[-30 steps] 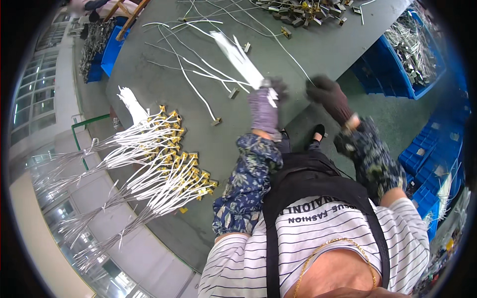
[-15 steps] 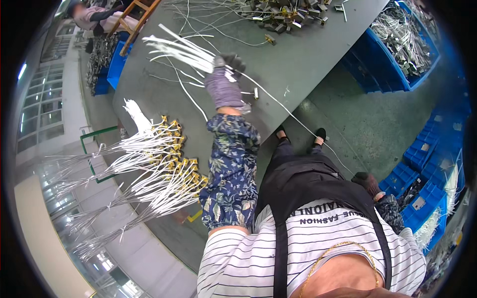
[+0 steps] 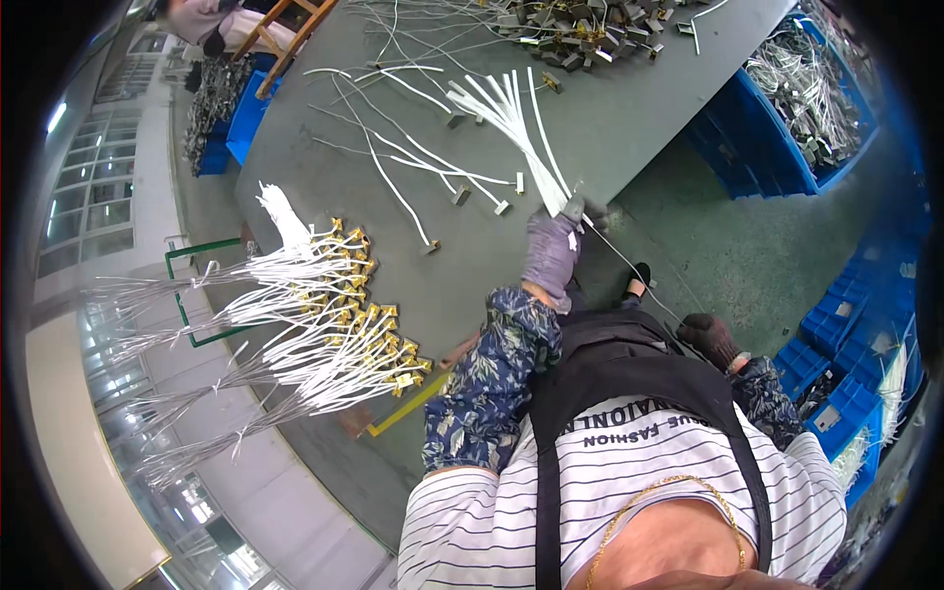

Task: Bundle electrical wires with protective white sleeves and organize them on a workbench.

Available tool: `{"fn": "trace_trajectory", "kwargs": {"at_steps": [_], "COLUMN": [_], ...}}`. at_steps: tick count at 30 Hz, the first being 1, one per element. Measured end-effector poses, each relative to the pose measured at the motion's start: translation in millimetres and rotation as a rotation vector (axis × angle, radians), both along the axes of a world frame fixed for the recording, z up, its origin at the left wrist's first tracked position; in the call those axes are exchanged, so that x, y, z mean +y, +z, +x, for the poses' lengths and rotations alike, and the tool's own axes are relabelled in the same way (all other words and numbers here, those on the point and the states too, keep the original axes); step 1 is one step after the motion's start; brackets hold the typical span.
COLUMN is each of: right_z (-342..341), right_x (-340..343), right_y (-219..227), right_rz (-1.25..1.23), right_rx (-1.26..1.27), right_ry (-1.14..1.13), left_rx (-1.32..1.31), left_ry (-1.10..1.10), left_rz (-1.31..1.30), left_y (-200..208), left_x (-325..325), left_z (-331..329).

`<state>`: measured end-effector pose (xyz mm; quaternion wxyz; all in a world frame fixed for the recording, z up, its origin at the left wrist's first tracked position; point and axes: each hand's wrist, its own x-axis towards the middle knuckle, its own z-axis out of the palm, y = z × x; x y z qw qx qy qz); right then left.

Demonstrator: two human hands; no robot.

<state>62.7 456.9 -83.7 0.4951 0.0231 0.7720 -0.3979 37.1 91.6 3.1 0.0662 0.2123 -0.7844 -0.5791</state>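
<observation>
My left hand (image 3: 553, 248), in a purple-grey glove, is closed round a bundle of white-sleeved wires (image 3: 516, 128) at the table's near edge. The sleeves fan out over the tabletop. A thin grey wire (image 3: 629, 264) runs from that hand to my right hand (image 3: 710, 339). My dark-gloved right hand is closed at the wire's end, low beside my apron. Left of the held bundle, several loose white wires (image 3: 383, 182) with small metal end pieces lie on the table. Tied bunches of white wires (image 3: 315, 364) with yellow-and-metal ends rest at the left edge, tails hanging over it.
A heap of small metal parts (image 3: 590, 34) covers the table's far side. To the right stands a blue crate (image 3: 733, 128) full of wired parts, with more blue crates (image 3: 841, 408) nearer me. A wooden stool (image 3: 285, 44) and another person (image 3: 211, 22) are at far left.
My left hand has come toward me and to the right with the bundle, now pointing away from me. My right hand has moved slightly left, and the wire between them spans a shorter distance.
</observation>
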Motion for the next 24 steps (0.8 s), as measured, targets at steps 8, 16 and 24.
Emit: {"fn": "trace_trajectory", "kwargs": {"at_steps": [8, 16, 24], "right_z": [-5.9, -10.1, -20.2], "right_x": [15.1, -0.5, -4.5], "right_y": [-17.3, -20.2, -5.2], "right_rz": [0.124, 0.056, 0.052], "right_rx": [-0.036, 0.088, 0.033], "right_ry": [0.064, 0.094, 0.12], "left_rx": [0.528, 0.549, 0.397], "left_ry": [0.618, 0.645, 0.944], "left_rz": [0.707, 0.692, 0.657], "left_y": [-10.0, 19.7, -8.6], "left_x": [-166.5, -171.8, -159.2], "left_z": [6.4, 5.4, 14.2]}}
